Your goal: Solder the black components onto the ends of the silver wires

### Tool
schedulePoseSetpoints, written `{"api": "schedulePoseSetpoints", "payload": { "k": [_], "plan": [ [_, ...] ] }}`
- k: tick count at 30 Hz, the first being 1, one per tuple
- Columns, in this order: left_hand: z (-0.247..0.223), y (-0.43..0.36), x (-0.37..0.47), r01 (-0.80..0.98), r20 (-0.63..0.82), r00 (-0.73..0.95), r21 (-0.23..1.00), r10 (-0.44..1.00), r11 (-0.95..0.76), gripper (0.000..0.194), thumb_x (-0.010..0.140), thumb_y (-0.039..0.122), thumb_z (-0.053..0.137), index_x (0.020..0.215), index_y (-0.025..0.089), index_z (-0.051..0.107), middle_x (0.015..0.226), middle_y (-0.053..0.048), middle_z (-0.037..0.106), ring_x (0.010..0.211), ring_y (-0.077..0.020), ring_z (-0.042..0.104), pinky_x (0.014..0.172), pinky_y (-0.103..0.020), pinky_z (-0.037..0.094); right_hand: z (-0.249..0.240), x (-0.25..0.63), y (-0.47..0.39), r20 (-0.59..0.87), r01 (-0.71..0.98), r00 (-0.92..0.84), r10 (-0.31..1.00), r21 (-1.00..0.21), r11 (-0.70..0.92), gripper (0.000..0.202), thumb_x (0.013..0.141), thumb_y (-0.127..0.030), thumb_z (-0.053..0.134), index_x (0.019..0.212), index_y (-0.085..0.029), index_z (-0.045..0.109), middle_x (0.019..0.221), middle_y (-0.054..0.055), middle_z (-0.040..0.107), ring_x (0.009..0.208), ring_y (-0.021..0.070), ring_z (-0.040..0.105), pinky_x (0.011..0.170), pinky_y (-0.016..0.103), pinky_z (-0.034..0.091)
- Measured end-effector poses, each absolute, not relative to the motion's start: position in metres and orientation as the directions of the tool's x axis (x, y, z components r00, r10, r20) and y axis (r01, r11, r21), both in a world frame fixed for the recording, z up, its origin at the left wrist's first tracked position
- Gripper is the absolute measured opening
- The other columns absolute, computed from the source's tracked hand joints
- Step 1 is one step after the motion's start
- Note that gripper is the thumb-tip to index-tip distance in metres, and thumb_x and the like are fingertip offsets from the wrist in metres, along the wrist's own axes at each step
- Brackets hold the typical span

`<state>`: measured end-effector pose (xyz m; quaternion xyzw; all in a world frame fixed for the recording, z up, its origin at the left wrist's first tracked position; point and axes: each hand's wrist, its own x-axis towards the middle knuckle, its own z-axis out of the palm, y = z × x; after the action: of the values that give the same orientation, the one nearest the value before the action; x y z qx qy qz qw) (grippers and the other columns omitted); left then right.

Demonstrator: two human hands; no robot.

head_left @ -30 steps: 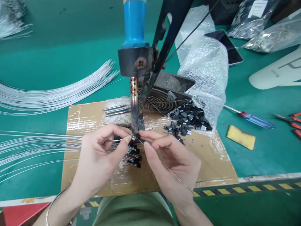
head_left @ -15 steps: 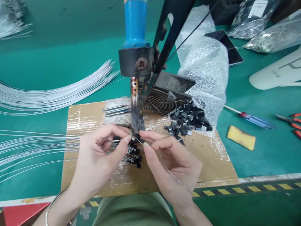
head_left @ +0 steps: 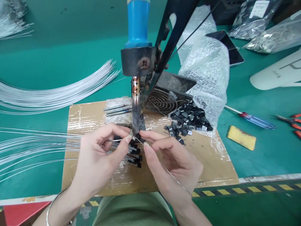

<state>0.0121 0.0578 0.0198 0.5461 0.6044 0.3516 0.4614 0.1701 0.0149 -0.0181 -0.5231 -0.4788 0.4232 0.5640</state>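
Observation:
A soldering iron (head_left: 135, 103) with a blue handle is clamped tip-down in front of me. Just left of its tip, my left hand (head_left: 98, 157) is closed, pinching a thin white wire (head_left: 117, 140) between thumb and forefinger. My right hand (head_left: 174, 160) pinches a strand of solder wire (head_left: 172, 176), whose end reaches the iron's tip. Fingertips partly hide the small joint there. Below the hands lie several wires with black connectors (head_left: 137, 158) on their ends, over a cardboard sheet (head_left: 202, 164).
Loose black connector pieces (head_left: 188, 117) spill from bubble wrap (head_left: 209, 69). Behind the iron is a black fan (head_left: 162, 99). A bundle of white wires (head_left: 58, 97) lies left. On the right are a screwdriver (head_left: 256, 121), a yellow sponge (head_left: 241, 137), pliers (head_left: 291, 121) and a white cup (head_left: 275, 73).
The view has shifted very slightly, so the iron appears a little further right. Both hands keep the same pinch at the iron's tip.

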Motion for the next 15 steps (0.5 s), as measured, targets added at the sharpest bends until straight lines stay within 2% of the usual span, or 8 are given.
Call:
{"api": "schedulePoseSetpoints", "payload": {
  "k": [4,8,15],
  "plan": [
    [0.019,0.057,0.012,0.349,-0.166,0.021,0.925,0.986,0.148,0.009,0.085,0.017,0.076,0.078,0.022,0.077,0.084,-0.001,0.079,0.067,-0.0130,0.065,0.060,-0.024,0.048,-0.018,0.170,0.016,0.104,0.036,0.185,0.977,-0.994,0.099,0.017,0.093,-0.008,0.072,0.087,-0.023,0.067,0.119,0.008,0.083,0.109,0.0233,0.081,0.098,0.037,0.066],
    [0.022,0.062,0.017,0.372,-0.182,-0.022,0.911,0.983,0.177,0.004,0.081,0.023,0.081,0.081,0.022,0.078,0.081,-0.003,0.079,0.072,-0.0175,0.070,0.063,-0.026,0.055,-0.019,0.168,0.016,0.118,0.054,0.203,0.972,-0.993,0.109,0.018,0.092,-0.008,0.072,0.086,-0.023,0.068,0.117,0.007,0.084,0.106,0.0223,0.082,0.096,0.034,0.066],
    [0.027,0.072,0.028,0.388,-0.176,-0.059,0.903,0.983,0.185,0.018,0.077,0.034,0.086,0.087,0.022,0.078,0.079,-0.004,0.078,0.072,-0.0204,0.072,0.060,-0.028,0.057,-0.019,0.165,0.016,0.170,0.088,0.232,0.958,-0.984,0.153,0.017,0.091,-0.008,0.073,0.085,-0.024,0.068,0.113,0.008,0.085,0.102,0.0236,0.083,0.089,0.034,0.068]
  ]
}}
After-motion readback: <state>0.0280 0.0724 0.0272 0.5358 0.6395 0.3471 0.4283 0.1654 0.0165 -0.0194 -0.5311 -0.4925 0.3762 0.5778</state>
